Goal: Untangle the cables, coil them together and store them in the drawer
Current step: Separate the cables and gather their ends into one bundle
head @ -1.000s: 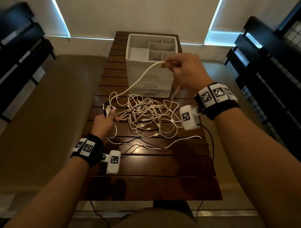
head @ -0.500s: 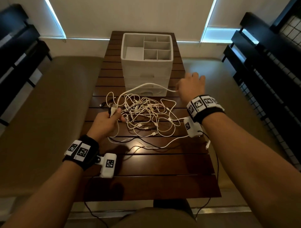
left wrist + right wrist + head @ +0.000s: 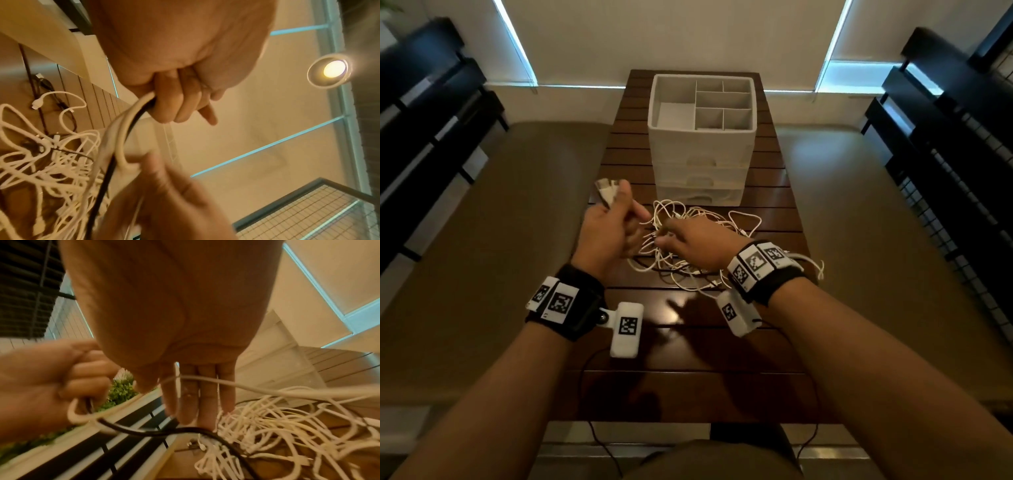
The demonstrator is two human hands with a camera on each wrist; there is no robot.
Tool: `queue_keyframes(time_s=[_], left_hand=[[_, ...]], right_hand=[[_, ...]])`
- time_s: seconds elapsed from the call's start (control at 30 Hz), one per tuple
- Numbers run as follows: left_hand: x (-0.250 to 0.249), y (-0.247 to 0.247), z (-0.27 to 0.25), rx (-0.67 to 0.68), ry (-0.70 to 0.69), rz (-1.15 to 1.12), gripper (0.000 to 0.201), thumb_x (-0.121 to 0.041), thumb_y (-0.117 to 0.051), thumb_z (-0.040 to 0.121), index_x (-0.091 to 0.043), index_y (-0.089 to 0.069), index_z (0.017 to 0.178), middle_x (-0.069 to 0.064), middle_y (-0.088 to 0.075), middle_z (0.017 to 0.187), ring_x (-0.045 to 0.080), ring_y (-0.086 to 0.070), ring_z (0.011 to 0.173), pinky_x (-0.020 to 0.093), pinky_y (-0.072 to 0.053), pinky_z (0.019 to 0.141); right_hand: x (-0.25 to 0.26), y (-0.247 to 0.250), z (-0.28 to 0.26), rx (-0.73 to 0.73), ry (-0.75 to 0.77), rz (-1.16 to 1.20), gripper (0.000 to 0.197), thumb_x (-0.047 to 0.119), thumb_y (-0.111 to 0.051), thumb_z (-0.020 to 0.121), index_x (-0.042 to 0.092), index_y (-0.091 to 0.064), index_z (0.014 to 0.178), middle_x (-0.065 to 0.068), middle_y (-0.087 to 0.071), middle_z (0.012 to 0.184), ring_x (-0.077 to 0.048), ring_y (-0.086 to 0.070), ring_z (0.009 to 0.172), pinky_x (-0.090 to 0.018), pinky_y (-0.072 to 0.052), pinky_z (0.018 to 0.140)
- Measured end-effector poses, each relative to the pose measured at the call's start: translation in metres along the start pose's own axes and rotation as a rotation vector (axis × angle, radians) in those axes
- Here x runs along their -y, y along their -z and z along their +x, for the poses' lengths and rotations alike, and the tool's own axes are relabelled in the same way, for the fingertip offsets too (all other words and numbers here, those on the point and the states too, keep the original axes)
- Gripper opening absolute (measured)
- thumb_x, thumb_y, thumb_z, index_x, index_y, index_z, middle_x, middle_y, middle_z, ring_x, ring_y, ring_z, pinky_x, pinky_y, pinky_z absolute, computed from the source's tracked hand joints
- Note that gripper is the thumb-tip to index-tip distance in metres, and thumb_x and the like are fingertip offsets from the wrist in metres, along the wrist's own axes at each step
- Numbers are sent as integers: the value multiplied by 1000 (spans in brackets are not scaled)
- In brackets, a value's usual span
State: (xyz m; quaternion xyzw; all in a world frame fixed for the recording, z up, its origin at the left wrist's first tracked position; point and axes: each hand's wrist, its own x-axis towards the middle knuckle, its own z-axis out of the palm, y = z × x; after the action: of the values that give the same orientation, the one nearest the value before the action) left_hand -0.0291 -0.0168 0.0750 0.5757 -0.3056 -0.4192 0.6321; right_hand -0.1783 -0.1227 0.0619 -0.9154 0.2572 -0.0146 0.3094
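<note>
A tangle of white cables [image 3: 743,219] with one black cable [image 3: 164,433] lies on the dark slatted table [image 3: 688,346], in front of a white drawer unit [image 3: 702,154] whose drawers are closed. My left hand [image 3: 613,222] is raised at the tangle's left. Its curled fingers [image 3: 174,104] grip a bunch of white and black cable with plug ends [image 3: 606,193] sticking out on top. My right hand [image 3: 685,240] reaches into the tangle [image 3: 277,418] beside it. Its fingers [image 3: 195,402] are straight, and one white strand lies across them.
The drawer unit's top is an open divided tray [image 3: 722,102]. Tan benches [image 3: 500,240] [image 3: 876,240] flank the table, with black shelving [image 3: 431,120] and a black wire rack [image 3: 955,154] beyond them. Thin black camera leads [image 3: 599,428] hang off the near table edge.
My right hand has let go of the white cable it held up high, dropped to the tangle and moved left beside the left hand. The left hand has risen with its bunch.
</note>
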Motion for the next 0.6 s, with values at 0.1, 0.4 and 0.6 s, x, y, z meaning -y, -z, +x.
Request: queue_keyframes(time_s=[0.1,0.4,0.6], left_hand=[[-15,11,1,-18,-44,-134,52,-47,-43,110,-17,-50,68,-6,-27,52,9,-21,41,25,-10,44],[3,-14,4,69,-21,-281,62,-53,-38,110,-16,-29,61,0,-20,52,14,-15,41,19,-18,40],[-4,-6,5,145,19,-384,60,-50,-39,111,-18,-30,61,-4,-21,50,10,-17,39,22,-16,37]], right_hand=[[-27,-6,-3,113,-75,-112,36,45,-43,109,22,-66,94,2,-65,87,-20,-62,86,-33,-43,80],[6,-6,-6,-56,64,182,33,29,-56,97,20,-63,129,-6,-66,120,-21,-62,108,-35,-49,96],[-5,-48,-11,36,-91,162,34,33,-57,103,19,-60,72,4,-62,64,-15,-60,60,-34,-48,64]])
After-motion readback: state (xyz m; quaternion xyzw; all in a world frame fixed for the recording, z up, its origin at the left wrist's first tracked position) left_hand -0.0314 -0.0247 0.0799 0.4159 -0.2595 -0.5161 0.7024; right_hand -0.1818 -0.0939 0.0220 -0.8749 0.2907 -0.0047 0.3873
